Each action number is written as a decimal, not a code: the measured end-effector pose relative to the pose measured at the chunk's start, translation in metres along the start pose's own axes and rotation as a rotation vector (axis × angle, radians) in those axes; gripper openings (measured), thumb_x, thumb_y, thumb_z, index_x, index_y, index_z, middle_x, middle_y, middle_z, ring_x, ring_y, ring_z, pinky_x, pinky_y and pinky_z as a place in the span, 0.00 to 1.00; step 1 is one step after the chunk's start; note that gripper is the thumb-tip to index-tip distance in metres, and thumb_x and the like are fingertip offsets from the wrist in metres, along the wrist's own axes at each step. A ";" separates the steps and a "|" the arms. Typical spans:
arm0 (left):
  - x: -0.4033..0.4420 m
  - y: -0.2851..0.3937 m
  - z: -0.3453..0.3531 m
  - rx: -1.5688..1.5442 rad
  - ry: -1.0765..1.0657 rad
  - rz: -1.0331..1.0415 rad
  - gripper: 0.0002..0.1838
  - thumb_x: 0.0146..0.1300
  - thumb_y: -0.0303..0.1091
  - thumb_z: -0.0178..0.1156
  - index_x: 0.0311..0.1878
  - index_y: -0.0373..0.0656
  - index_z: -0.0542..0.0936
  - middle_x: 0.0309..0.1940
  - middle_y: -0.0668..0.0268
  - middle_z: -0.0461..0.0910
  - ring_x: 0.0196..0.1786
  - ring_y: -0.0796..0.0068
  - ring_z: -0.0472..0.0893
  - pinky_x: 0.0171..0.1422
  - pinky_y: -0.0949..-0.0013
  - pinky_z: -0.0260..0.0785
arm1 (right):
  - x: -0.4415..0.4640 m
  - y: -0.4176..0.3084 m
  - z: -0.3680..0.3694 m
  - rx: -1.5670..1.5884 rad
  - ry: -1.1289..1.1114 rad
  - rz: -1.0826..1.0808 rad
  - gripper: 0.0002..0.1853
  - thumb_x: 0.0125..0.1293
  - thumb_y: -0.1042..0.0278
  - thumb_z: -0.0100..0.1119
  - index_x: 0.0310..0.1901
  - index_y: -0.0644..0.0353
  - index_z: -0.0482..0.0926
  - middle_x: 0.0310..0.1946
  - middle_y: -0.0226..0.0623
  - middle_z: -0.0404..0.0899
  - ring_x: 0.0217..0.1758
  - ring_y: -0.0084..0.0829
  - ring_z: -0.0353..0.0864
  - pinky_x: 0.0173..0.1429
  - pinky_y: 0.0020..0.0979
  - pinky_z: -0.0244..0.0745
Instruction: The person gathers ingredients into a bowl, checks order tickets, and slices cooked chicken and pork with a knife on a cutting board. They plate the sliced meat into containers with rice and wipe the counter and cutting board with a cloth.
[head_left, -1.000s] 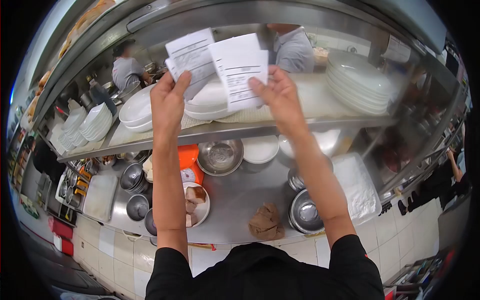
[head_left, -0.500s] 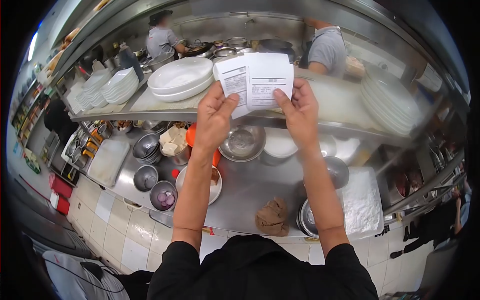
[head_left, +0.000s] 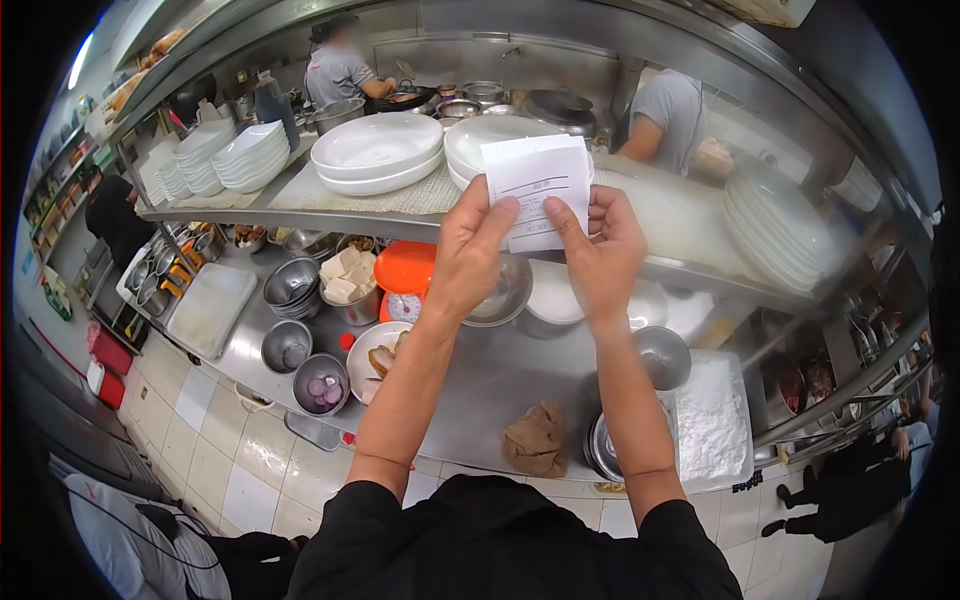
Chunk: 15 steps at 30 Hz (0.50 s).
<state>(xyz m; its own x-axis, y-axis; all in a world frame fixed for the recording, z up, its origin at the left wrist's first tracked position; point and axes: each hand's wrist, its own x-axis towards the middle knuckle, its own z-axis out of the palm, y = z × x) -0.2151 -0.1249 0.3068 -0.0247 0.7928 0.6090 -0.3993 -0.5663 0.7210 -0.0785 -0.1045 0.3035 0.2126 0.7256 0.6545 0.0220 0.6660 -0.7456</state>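
Note:
Printed paper slips (head_left: 540,165), white with black lines and small text, are held up in front of the steel shelf. They lie one over another as a small stack. My left hand (head_left: 472,245) pinches the left edge, thumb on the front. The right edge is gripped by my right hand (head_left: 605,245), also with its thumb on the printed face. Most of my fingers behind the paper are hidden. White oval plates (head_left: 378,145) stand stacked on the shelf just left of the slips. A metal bowl (head_left: 515,290) sits on the counter below my hands, partly covered by my left one.
On the counter are an orange scale (head_left: 405,268), cut white blocks (head_left: 350,275), a bowl of sliced onion (head_left: 322,388), a brown cloth (head_left: 537,440) and a tray of white powder (head_left: 712,420). Co-workers stand beyond the shelf (head_left: 675,115) and at both sides.
The slips were fanned side by side; now they overlap in one stack. My left hand has moved right, closer to my right hand, and both are slightly lower.

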 end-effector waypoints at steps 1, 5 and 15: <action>0.000 0.000 0.003 0.012 0.010 0.020 0.15 0.73 0.26 0.50 0.60 0.33 0.74 0.53 0.62 0.80 0.54 0.78 0.77 0.60 0.72 0.69 | -0.001 -0.001 0.001 -0.022 0.015 -0.018 0.15 0.58 0.66 0.75 0.39 0.66 0.79 0.29 0.33 0.84 0.30 0.18 0.80 0.36 0.22 0.76; -0.001 -0.008 0.000 0.062 0.018 0.095 0.17 0.75 0.32 0.54 0.62 0.35 0.73 0.54 0.64 0.80 0.53 0.80 0.77 0.59 0.74 0.69 | -0.006 -0.012 0.006 -0.162 0.020 -0.040 0.18 0.56 0.63 0.77 0.39 0.66 0.80 0.31 0.34 0.84 0.30 0.19 0.79 0.35 0.23 0.74; -0.003 -0.010 -0.007 0.080 0.065 0.114 0.14 0.74 0.32 0.55 0.58 0.36 0.76 0.49 0.66 0.82 0.49 0.82 0.78 0.55 0.74 0.70 | 0.007 -0.009 0.012 0.171 -0.353 0.071 0.19 0.77 0.58 0.49 0.59 0.64 0.71 0.48 0.38 0.78 0.52 0.24 0.72 0.56 0.27 0.69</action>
<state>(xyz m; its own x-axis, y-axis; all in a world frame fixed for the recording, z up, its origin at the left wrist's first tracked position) -0.2175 -0.1203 0.2954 -0.1260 0.7337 0.6676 -0.3162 -0.6676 0.6740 -0.0887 -0.1036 0.3162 -0.1415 0.7659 0.6273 -0.1498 0.6098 -0.7783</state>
